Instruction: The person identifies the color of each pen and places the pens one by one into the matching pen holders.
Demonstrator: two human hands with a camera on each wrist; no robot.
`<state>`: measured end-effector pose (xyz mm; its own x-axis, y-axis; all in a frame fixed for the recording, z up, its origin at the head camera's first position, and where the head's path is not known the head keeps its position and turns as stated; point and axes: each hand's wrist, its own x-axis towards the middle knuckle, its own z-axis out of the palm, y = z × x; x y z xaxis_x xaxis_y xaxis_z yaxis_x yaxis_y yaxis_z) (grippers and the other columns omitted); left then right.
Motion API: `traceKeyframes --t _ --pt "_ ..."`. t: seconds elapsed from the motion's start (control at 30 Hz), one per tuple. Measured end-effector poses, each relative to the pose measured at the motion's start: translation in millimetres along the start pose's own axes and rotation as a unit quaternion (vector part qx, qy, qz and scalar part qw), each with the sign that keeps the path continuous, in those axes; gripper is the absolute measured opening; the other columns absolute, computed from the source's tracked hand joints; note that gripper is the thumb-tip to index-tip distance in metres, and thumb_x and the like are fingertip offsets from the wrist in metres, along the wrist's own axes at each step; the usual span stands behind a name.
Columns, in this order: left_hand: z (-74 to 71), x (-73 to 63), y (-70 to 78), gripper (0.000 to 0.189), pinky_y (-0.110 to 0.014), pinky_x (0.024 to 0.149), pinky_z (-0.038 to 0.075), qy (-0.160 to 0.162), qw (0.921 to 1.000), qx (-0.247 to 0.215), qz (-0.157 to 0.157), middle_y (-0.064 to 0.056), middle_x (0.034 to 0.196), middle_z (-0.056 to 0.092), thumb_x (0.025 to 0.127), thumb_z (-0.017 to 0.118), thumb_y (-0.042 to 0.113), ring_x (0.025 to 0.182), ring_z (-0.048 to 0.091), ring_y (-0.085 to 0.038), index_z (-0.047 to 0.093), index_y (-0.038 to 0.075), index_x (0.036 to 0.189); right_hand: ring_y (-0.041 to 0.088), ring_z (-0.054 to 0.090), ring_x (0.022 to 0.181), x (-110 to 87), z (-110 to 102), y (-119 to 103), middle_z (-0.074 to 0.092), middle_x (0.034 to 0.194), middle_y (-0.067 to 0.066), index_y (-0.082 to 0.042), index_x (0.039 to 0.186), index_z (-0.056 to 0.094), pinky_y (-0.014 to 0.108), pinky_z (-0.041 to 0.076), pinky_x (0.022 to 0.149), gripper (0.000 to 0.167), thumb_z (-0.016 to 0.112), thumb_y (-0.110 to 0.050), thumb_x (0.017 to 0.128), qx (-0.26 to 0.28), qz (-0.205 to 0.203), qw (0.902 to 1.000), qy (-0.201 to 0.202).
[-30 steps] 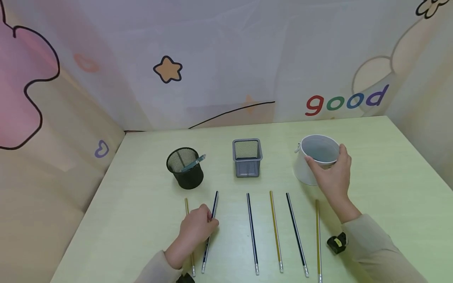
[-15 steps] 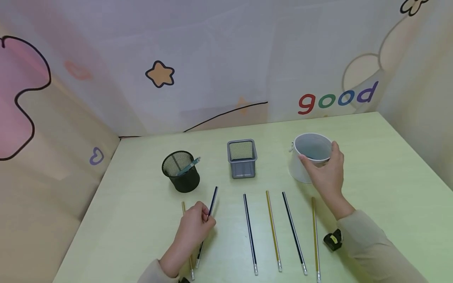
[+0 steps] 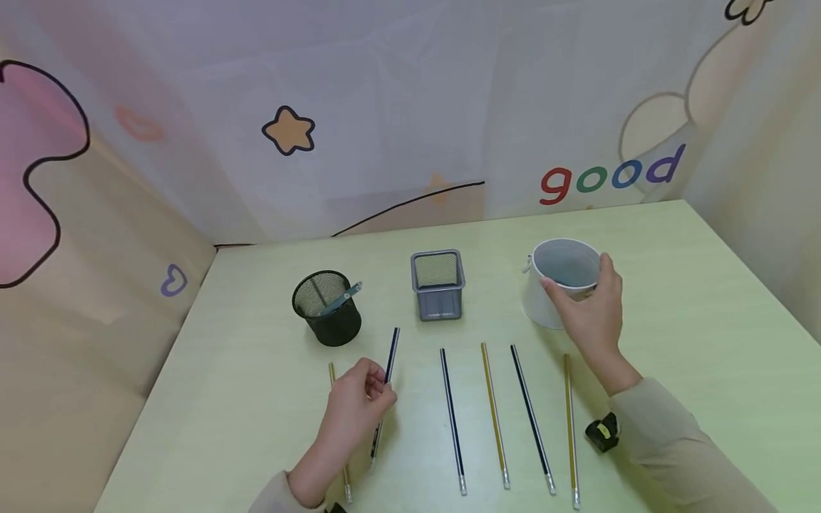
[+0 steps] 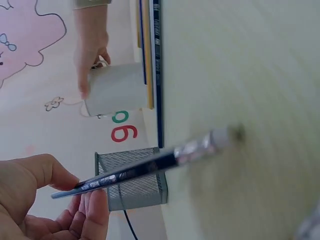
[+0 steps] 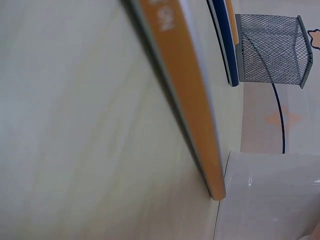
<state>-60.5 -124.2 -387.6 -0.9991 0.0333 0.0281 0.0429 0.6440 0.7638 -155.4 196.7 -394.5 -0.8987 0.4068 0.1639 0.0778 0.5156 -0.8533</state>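
Note:
My left hand [image 3: 351, 406] pinches a dark blue pencil [image 3: 393, 349] between thumb and fingers. In the left wrist view this pencil [image 4: 142, 169] is tilted, its eraser end blurred and raised above the table. Beneath that hand lies a yellow pencil [image 3: 348, 483], partly covered. At the right, a white bucket [image 3: 541, 303] stands upright, and my right hand [image 3: 593, 317] grips its rim with the thumb in front and fingers at the side. The right wrist view shows the bucket [image 5: 270, 200] close behind a yellow pencil [image 5: 187, 85].
A black mesh cup [image 3: 336, 329] holds a blue-green stick-like item [image 3: 342, 299]. Right of it stands a grey mesh basket [image 3: 440, 305]. Between my hands lie a dark blue pencil [image 3: 452, 420], a yellow one [image 3: 494, 413] and another dark one [image 3: 532, 417]. A yellow pencil [image 3: 571, 427] lies near my right forearm.
My left hand has raised the dark blue pencil off the table, its tip rising and moving slightly away from me. My right hand stays on the bucket. The head view has shifted slightly.

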Motion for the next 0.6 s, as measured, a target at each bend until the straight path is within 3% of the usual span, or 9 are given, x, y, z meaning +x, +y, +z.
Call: traceKeyframes --t 0.3,0.6 --pt "-3.3 -1.7 10.3 0.013 -0.016 0.061 0.049 0.008 0.9967 -0.081 0.001 -0.008 0.078 0.061 0.076 0.061 -0.004 0.071 0.053 -0.013 0.056 0.000 0.087 0.037 0.036 0.132 0.0 -2.3 0.2 0.030 0.148 0.018 -0.013 0.152 0.018 0.061 0.036 0.103 0.094 0.073 -0.041 0.081 0.000 -0.006 1.0000 0.001" --pt "-0.5 -1.1 11.0 0.015 -0.018 0.062 0.052 0.063 0.9889 -0.126 0.045 -0.006 0.078 0.061 0.074 0.061 -0.007 0.073 0.056 -0.009 0.056 0.004 0.083 0.037 0.034 0.133 -1.7 -3.1 0.2 0.029 0.149 0.018 -0.012 0.152 0.016 0.061 0.035 0.104 0.095 0.072 -0.043 0.081 -0.006 0.001 1.0000 -0.002"
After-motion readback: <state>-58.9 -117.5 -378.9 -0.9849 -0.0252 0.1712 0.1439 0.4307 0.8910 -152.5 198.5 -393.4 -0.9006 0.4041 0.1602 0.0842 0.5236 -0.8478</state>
